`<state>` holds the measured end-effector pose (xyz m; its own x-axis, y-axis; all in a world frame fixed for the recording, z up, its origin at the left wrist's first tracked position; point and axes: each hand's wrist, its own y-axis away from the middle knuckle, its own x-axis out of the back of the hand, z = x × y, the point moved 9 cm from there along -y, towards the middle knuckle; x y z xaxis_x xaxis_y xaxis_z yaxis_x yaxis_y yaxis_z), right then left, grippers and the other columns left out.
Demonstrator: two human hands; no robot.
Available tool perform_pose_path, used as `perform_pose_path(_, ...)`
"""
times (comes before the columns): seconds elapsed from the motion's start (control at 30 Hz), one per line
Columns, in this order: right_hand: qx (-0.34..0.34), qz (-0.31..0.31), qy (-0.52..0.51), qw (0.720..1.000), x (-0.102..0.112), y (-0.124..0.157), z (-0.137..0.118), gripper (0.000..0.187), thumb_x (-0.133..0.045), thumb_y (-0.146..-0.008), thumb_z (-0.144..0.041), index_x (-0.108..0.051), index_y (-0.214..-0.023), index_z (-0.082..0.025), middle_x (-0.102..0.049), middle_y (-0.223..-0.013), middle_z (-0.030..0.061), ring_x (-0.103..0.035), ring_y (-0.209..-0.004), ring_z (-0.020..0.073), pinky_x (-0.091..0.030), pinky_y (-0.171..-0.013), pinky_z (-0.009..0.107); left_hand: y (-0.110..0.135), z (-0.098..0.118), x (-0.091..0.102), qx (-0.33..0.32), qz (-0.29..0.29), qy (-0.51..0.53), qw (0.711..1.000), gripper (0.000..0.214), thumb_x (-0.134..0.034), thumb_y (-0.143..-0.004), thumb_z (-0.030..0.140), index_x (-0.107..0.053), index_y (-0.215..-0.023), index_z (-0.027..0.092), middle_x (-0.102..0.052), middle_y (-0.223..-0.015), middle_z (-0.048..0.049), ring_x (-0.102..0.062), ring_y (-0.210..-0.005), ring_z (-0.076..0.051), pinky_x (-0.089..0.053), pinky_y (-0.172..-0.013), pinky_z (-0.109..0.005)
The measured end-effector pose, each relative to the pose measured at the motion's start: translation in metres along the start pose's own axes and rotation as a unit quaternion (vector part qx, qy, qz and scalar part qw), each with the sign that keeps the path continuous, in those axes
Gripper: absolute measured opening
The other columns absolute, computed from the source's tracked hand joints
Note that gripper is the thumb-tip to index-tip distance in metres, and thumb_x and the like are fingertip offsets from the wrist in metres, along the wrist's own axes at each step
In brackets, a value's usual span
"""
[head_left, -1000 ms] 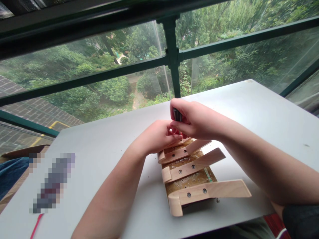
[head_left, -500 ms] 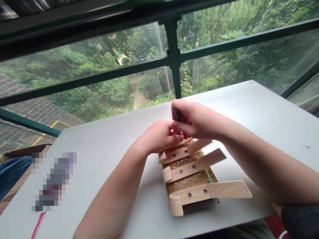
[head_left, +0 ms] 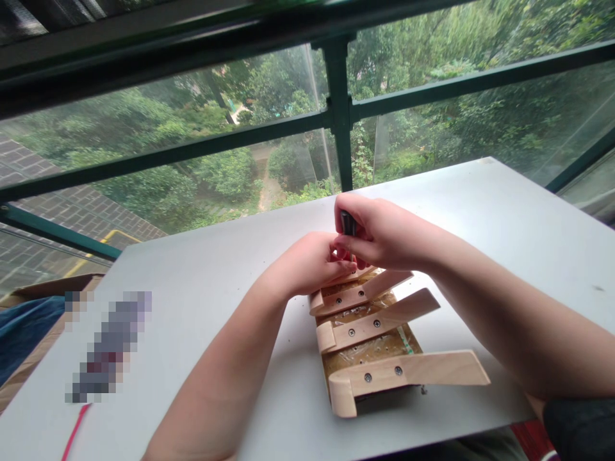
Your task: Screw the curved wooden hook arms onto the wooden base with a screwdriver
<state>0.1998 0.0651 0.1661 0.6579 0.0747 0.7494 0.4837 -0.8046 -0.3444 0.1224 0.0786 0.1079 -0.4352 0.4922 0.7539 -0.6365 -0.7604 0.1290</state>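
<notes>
My right hand (head_left: 368,234) is closed around the black handle of a screwdriver (head_left: 348,222), which points down at the far end of a brown board (head_left: 355,351). Beside its thin shaft, the fingers of my left hand (head_left: 319,259) are pinched together just above the farthest wooden strip; what lies between them is hidden. Several pale wooden strips with curled ends lie across the board. The nearest wooden strip (head_left: 423,369) and the two behind it each show two cross-head screws.
The board rests on a white table (head_left: 202,307). A pixelated dark object (head_left: 108,349) with a red cord (head_left: 75,430) lies to the left. A cardboard box (head_left: 52,346) holding blue cloth stands by the left edge. Green-framed windows rise behind the table.
The whole view has shifted slightly, so everything sits a little farther right. Both hands keep the same hold at the board's far end, the screwdriver still upright.
</notes>
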Motion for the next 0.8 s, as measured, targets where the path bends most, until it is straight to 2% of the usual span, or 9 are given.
perform_pose_path(0.5,-0.004,-0.003,-0.007,1.0,-0.0013,0.0005,0.0032,0.013,-0.06,-0.082,-0.022,-0.047,-0.085,-0.022,-0.054,-0.068,-0.0044,-0.045,-0.059,0.0101,-0.035,-0.053,0.024,-0.0001,0.0014,-0.0005,-0.016,-0.002,-0.012,1.0,0.018,-0.057,-0.079,0.029,-0.072,-0.082,0.019,-0.069,-0.073,-0.0009,-0.061,-0.067,-0.016,-0.044,-0.059,-0.024)
perform_pose_path(0.67,-0.016,-0.001,-0.02,1.0,0.0031,0.0014,0.0066,0.011,-0.059,-0.084,-0.023,-0.048,-0.085,-0.021,-0.055,-0.069,-0.0027,-0.047,-0.059,0.0109,-0.035,-0.053,0.025,0.001,-0.006,-0.005,0.004,-0.008,0.053,0.999,0.019,-0.058,-0.081,0.032,-0.071,-0.087,0.019,-0.073,-0.083,-0.0019,-0.066,-0.074,-0.018,-0.049,-0.065,-0.025)
perform_pose_path(0.8,-0.018,-0.006,-0.008,1.0,0.0056,0.0033,0.0048,0.011,-0.06,-0.084,-0.025,-0.05,-0.085,-0.021,-0.057,-0.071,-0.0024,-0.047,-0.059,0.0105,-0.034,-0.053,0.024,0.0012,-0.003,-0.0059,-0.013,-0.01,0.081,0.997,0.02,-0.06,-0.083,0.034,-0.072,-0.088,0.019,-0.075,-0.086,-0.0022,-0.069,-0.08,-0.018,-0.051,-0.07,-0.026)
